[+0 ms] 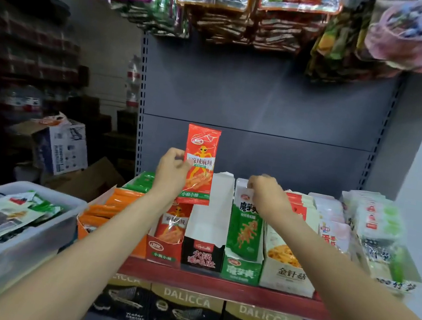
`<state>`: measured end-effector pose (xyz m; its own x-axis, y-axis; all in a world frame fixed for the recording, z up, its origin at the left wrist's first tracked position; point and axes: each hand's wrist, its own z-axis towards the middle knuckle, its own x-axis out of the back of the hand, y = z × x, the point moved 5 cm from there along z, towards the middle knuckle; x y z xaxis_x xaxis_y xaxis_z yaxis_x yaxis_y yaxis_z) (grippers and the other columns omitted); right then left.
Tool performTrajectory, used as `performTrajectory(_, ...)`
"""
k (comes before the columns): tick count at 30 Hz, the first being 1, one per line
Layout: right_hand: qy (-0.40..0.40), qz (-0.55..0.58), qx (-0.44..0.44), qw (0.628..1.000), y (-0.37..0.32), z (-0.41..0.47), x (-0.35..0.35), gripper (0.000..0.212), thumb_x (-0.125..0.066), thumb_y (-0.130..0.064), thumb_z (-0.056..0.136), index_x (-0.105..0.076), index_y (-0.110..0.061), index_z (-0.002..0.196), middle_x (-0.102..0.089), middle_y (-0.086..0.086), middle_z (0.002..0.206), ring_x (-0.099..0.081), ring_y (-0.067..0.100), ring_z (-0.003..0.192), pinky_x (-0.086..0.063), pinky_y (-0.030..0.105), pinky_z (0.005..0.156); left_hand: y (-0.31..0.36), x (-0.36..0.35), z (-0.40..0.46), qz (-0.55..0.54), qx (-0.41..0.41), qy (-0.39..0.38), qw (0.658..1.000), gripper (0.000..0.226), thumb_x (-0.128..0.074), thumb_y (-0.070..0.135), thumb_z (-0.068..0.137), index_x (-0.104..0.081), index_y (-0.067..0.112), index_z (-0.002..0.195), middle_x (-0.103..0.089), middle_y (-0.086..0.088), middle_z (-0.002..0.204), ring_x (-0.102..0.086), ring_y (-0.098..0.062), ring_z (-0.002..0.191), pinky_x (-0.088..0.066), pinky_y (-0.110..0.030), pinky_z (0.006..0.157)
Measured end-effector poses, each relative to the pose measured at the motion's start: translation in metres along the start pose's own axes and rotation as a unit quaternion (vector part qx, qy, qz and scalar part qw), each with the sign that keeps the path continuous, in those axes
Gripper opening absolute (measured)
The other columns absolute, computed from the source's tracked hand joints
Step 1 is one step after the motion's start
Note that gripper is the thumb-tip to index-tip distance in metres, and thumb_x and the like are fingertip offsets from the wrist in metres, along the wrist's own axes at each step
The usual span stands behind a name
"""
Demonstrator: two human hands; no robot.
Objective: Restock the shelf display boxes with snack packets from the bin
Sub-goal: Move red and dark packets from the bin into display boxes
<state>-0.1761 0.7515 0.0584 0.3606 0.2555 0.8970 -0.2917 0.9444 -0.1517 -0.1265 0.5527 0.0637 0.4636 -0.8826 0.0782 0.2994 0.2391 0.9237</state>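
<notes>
At the lower left of the frame a clear plastic bin (35,220) holds a loose heap of mixed snack packets. Left of centre, the left hand (172,172) has its grip closed on a red packet (200,163), pinching it by its left edge and holding it upright above the red display box (164,250), where a matching packet already stands. Right of that, the black display box (201,255) appears empty behind its white liner. Right of centre, the right hand (267,194) reaches over the green display box (241,268), fingers curled at the top of a green packet (245,223); whether that grip is clenched on the packet or merely touching it cannot be determined. Risk noted: the edge pinch is light, so the red packet could twist or slip on lowering, catch the box's front lip, or drop into the neighbouring black box.
</notes>
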Motion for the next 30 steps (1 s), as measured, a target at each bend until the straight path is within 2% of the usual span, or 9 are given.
performTrajectory(5, -0.005, -0.104, 0.056, 0.993, -0.013, 0.005, -0.011, 0.048, -0.055, 0.017, 0.078, -0.051, -0.005, 0.121, -0.041, 0.013, 0.122, -0.039, 0.030, 0.118, -0.041, 0.033, 0.072, -0.010, 0.018, 0.002, 0.005, 0.013, 0.004, 1.000, 0.014, -0.049, 0.025, 0.097, -0.047, 0.015, 0.107, -0.060, 0.002, 0.101, -0.061, -0.006, 0.078, -0.045, -0.022, 0.058)
performTrajectory(9, 0.005, -0.068, 0.045, 0.997, -0.016, 0.007, -0.019, 0.038, -0.056, 0.003, 0.086, -0.053, -0.006, 0.123, -0.044, 0.011, 0.125, -0.042, 0.028, 0.118, -0.046, 0.035, 0.086, -0.023, 0.035, 0.003, 0.014, 0.034, 0.007, 0.999, 0.018, -0.050, 0.025, 0.096, -0.048, 0.014, 0.110, -0.062, -0.004, 0.112, -0.063, -0.017, 0.094, -0.053, -0.032, 0.075)
performTrajectory(12, 0.095, 0.098, 0.073, 0.988, -0.037, 0.006, -0.007, 0.035, -0.053, -0.018, 0.094, -0.051, -0.013, 0.129, -0.049, 0.005, 0.127, -0.045, 0.022, 0.119, -0.044, 0.033, 0.091, -0.027, 0.039, 0.005, 0.024, 0.037, -0.019, 0.999, 0.019, -0.053, 0.023, 0.095, -0.049, 0.014, 0.111, -0.061, -0.006, 0.115, -0.063, -0.019, 0.100, -0.053, -0.034, 0.081)
performTrajectory(16, -0.067, 0.468, 0.058, 0.879, -0.081, 0.008, -0.008, 0.063, -0.063, -0.032, 0.088, -0.031, -0.024, 0.142, -0.054, -0.002, 0.124, -0.055, 0.013, 0.110, -0.047, 0.030, 0.090, -0.025, 0.031, 0.003, 0.026, 0.019, -0.071, 0.997, 0.017, -0.057, 0.022, 0.093, -0.052, 0.014, 0.106, -0.063, -0.004, 0.108, -0.064, -0.013, 0.091, -0.052, -0.024, 0.069)
performTrajectory(18, -0.070, 0.517, 0.046, 0.852, -0.091, 0.014, -0.010, 0.062, -0.067, -0.021, 0.085, -0.033, -0.023, 0.137, -0.062, 0.006, 0.116, -0.063, 0.019, 0.103, -0.053, 0.041, 0.090, -0.025, 0.027, 0.004, 0.023, 0.013, -0.095, 0.995, 0.016, -0.058, 0.022, 0.092, -0.053, 0.013, 0.105, -0.064, -0.003, 0.105, -0.064, -0.015, 0.094, -0.054, -0.025, 0.072)
performTrajectory(20, -0.030, 0.502, 0.029, 0.864, -0.091, 0.020, -0.009, 0.055, -0.070, -0.013, 0.083, -0.040, -0.020, 0.129, -0.066, 0.007, 0.107, -0.066, 0.021, 0.096, -0.054, 0.044, 0.086, -0.027, 0.028, 0.009, 0.084, -0.019, -0.105, 0.991, 0.017, -0.059, 0.021, 0.091, -0.054, 0.012, 0.105, -0.063, -0.002, 0.104, -0.062, -0.014, 0.096, -0.052, -0.026, 0.078)
performTrajectory(24, 0.025, 0.460, -0.014, 0.887, -0.070, 0.024, -0.009, 0.041, -0.065, -0.009, 0.086, -0.042, -0.018, 0.119, -0.062, 0.002, 0.114, -0.063, 0.021, 0.101, -0.052, 0.040, 0.086, -0.041, 0.026, 0.024, 0.359, -0.139, -0.161, 0.909, 0.046, -0.065, 0.021, 0.087, -0.048, 0.013, 0.129, -0.055, -0.002, 0.129, -0.052, -0.016, 0.119, -0.040, -0.024, 0.095)
performTrajectory(27, 0.039, 0.470, -0.056, 0.880, -0.052, 0.023, -0.012, 0.037, -0.062, -0.010, 0.088, -0.041, -0.016, 0.119, -0.059, 0.000, 0.112, -0.061, 0.023, 0.104, -0.051, 0.039, 0.087, -0.058, 0.010, 0.031, 0.454, -0.142, -0.277, 0.835, 0.077, -0.071, 0.031, 0.082, -0.029, 0.015, 0.145, -0.036, -0.004, 0.149, -0.034, -0.020, 0.136, -0.031, -0.031, 0.108)
performTrajectory(30, 0.045, 0.456, -0.070, 0.886, -0.044, 0.020, -0.011, 0.040, -0.062, -0.009, 0.089, -0.039, -0.014, 0.121, -0.058, 0.003, 0.119, -0.061, 0.023, 0.104, -0.049, 0.034, 0.080, -0.071, -0.007, 0.038, 0.529, -0.122, -0.359, 0.759, 0.086, -0.072, 0.035, 0.079, -0.024, 0.014, 0.147, -0.039, -0.007, 0.147, -0.040, -0.024, 0.132, -0.036, -0.036, 0.108)
